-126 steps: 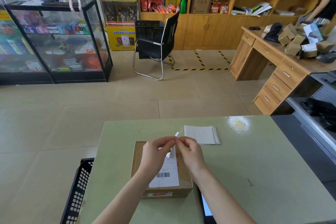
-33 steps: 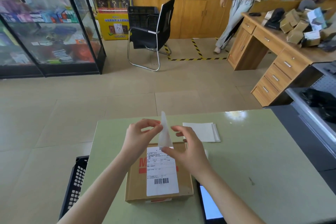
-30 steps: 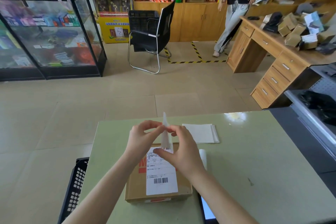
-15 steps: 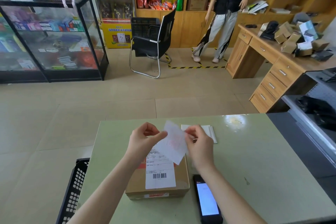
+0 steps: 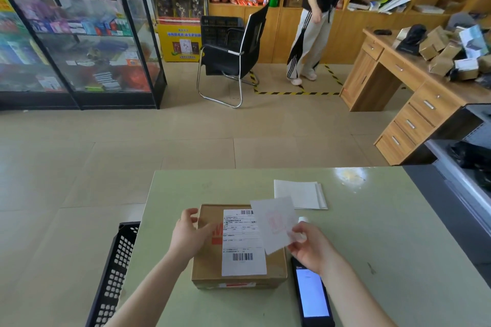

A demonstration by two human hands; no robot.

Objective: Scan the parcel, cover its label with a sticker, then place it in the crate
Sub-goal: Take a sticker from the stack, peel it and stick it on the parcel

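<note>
A brown cardboard parcel (image 5: pixel 204 265) lies flat on the green table (image 5: pixel 372 233), with a white shipping label (image 5: pixel 243 241) and barcodes on top. My right hand (image 5: pixel 308 247) pinches a translucent white sticker (image 5: pixel 275 223) by its lower right corner, holding it tilted over the parcel's right side. My left hand (image 5: pixel 190 233) rests with fingers spread on the parcel's left top edge. A black perforated crate (image 5: pixel 114 273) stands on the floor to the left of the table.
A black handheld scanner (image 5: pixel 312 295) with a lit screen lies right of the parcel. A stack of white sticker sheets (image 5: pixel 300 194) sits behind it. A person (image 5: pixel 313 16) stands by the shelves, near a black chair (image 5: pixel 231 53) and a wooden desk (image 5: pixel 414 87).
My left hand let go of the sticker and dropped onto the parcel's left edge. The right hand now holds the sticker alone, further right. The person in the background walked left.
</note>
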